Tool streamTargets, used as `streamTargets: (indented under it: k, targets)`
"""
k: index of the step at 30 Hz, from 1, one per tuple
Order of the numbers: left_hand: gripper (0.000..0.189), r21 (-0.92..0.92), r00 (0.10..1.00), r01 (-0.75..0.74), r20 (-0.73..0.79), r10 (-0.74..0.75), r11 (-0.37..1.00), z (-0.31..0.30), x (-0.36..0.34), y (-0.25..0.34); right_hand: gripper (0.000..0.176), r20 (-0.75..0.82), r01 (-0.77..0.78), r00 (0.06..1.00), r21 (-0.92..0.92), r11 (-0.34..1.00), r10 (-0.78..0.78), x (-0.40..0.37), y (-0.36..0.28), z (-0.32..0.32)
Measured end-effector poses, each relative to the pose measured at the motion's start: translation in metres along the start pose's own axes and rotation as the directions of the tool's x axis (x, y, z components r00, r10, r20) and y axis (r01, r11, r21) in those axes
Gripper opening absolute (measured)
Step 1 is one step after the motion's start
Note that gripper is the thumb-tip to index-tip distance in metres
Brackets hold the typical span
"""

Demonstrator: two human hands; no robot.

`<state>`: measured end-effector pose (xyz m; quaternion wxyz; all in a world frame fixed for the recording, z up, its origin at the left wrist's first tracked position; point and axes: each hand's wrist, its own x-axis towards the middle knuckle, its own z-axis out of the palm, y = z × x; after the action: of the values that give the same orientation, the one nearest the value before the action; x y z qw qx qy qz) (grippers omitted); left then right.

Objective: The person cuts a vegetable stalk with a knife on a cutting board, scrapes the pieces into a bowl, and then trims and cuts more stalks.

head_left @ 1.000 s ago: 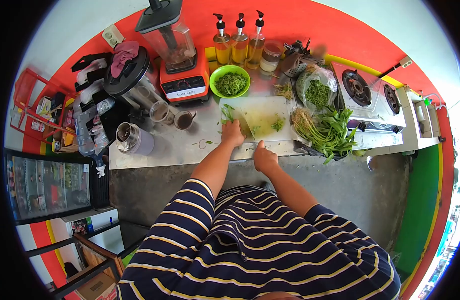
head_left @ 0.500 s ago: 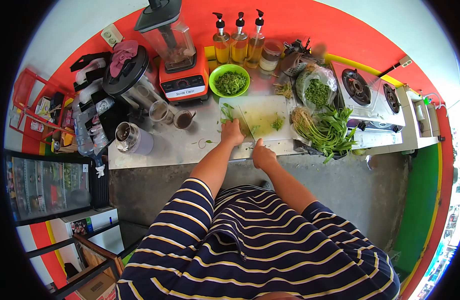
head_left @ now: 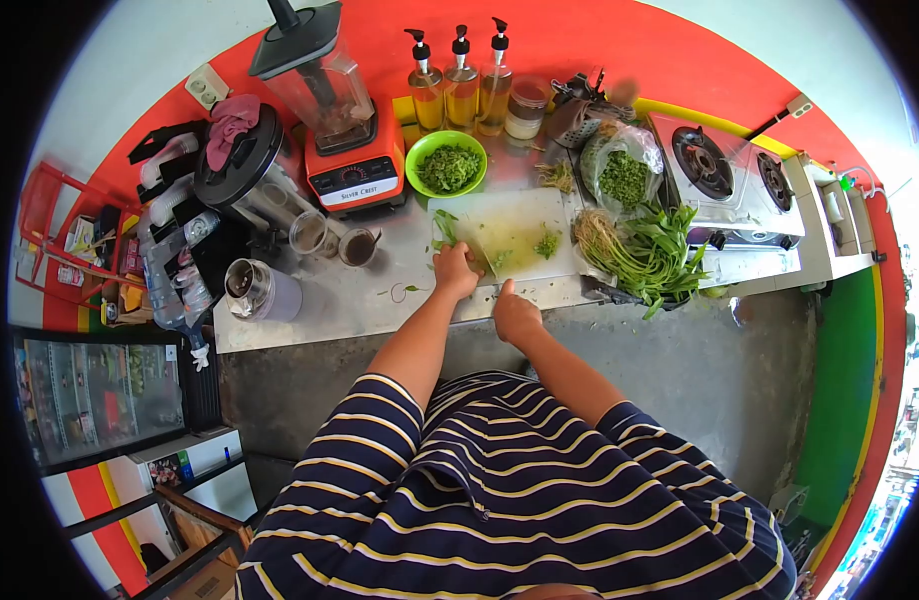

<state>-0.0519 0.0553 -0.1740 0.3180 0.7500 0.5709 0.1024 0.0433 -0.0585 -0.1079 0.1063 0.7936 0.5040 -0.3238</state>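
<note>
A pale cutting board [head_left: 540, 205] lies on the metal counter, with a small pile of chopped greens [head_left: 548, 243] on its right side. My left hand [head_left: 458, 271] is closed at the board's left edge, pressed on green leaves [head_left: 445, 226] that stick out beyond its fingers. My right hand [head_left: 518, 314] is closed round a knife handle at the board's front edge; the knife's thin blade points away, toward the leaves. Behind the board stands a green bowl [head_left: 414, 165] of chopped greens. Right of the board lies a bunch of leafy stems [head_left: 670, 262].
An orange blender [head_left: 355, 170], oil bottles [head_left: 460, 95] and a lidded jar [head_left: 527, 108] stand at the back. Two cups, one dark-filled [head_left: 359, 248], and a metal canister [head_left: 265, 290] are at left. Bagged greens [head_left: 625, 178] and a stove [head_left: 725, 165] are at right.
The view has shifted slightly, so the counter items appear a little further left. Both hands remain closed at the board's front left, with little visible change in their grip.
</note>
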Motion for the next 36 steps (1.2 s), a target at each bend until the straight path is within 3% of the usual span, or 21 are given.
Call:
streamTargets:
  k: [2, 5, 7, 11, 14, 17, 21, 23, 25, 32, 36]
  targets:
    - [0.040, -0.010, 1.000, -0.021, -0.021, 0.021, 1.000, 0.004, -0.006, -0.006, 0.074, 0.008, 0.008, 1.000, 0.017, 1.000, -0.008, 0.011, -0.004, 0.002]
    - [0.030, -0.038, 0.977, -0.201, -0.075, 0.198, 0.979, 0.006, -0.009, -0.010, 0.070, -0.031, 0.009, 1.000, 0.093, 0.996, -0.006, 0.022, 0.005, 0.006]
    - [0.016, -0.038, 0.959, -0.248, -0.155, 0.239, 0.968, 0.005, -0.019, 0.000, 0.066, -0.079, 0.003, 0.997, 0.150, 0.989, 0.009, 0.022, 0.012, 0.000]
    - [0.010, -0.069, 0.926, -0.371, -0.096, 0.364, 0.926, 0.010, -0.025, 0.013, 0.053, -0.097, -0.088, 0.989, 0.197, 0.977, 0.109, 0.010, 0.038, -0.004]
    - [0.010, 0.059, 0.901, -0.397, -0.168, 0.401, 0.916, 0.016, -0.021, 0.036, 0.046, -0.138, -0.114, 0.980, 0.209, 0.971, 0.145, 0.007, 0.054, -0.022]
    - [0.010, 0.054, 0.921, -0.363, -0.130, 0.367, 0.930, 0.024, -0.009, 0.048, 0.041, -0.164, -0.101, 0.976, 0.253, 0.962, 0.145, 0.011, 0.064, -0.023]
    - [0.010, -0.104, 0.971, -0.226, -0.109, 0.215, 0.969, 0.024, -0.005, 0.048, 0.037, -0.191, -0.013, 0.980, 0.251, 0.968, 0.063, 0.008, 0.059, -0.022]
    - [0.012, -0.152, 0.982, -0.168, -0.113, 0.152, 0.974, 0.020, -0.003, 0.043, 0.043, -0.061, -0.041, 0.996, 0.295, 0.955, 0.062, 0.008, 0.051, -0.025]
    - [0.018, -0.187, 0.997, -0.016, -0.082, 0.001, 0.982, 0.014, -0.004, 0.040, 0.044, -0.049, -0.015, 0.998, 0.276, 0.961, 0.030, 0.008, 0.048, -0.024]
    - [0.027, -0.205, 0.994, 0.107, 0.007, -0.108, 0.973, 0.017, 0.008, 0.036, 0.040, -0.113, 0.010, 0.994, 0.144, 0.989, 0.007, 0.008, 0.040, -0.004]
    - [0.029, -0.205, 0.991, 0.130, 0.051, -0.122, 0.970, 0.023, 0.019, 0.029, 0.045, -0.095, -0.022, 0.995, 0.176, 0.984, 0.039, 0.012, 0.033, -0.005]
